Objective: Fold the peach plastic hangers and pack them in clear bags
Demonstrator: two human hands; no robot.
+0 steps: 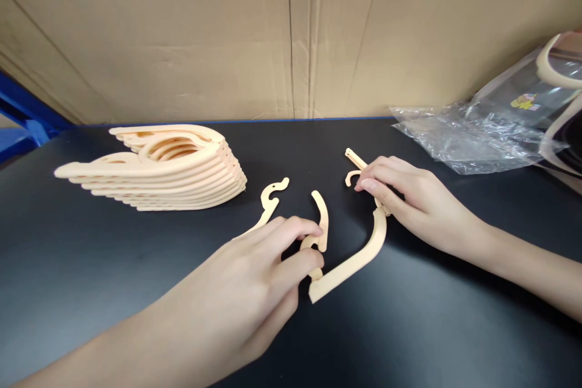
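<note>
Low over the dark table, my left hand has its fingers bent and closed on a cream plastic hanger piece with a curved, hook-like end. Part of that piece is hidden behind the fingers. My right hand is closed on another cream piece, a hanger hook, its fingertips near the bend. Between the hands a long curved hanger arm runs from under the right fingers down towards the left fingertips. A separate cream hanger part lies just beyond my left hand, partly covered by it.
A neat stack of cream hangers stands at the left of the black table. Clear crinkled plastic bags lie at the right. A cardboard wall closes off the back, with a blue frame at far left.
</note>
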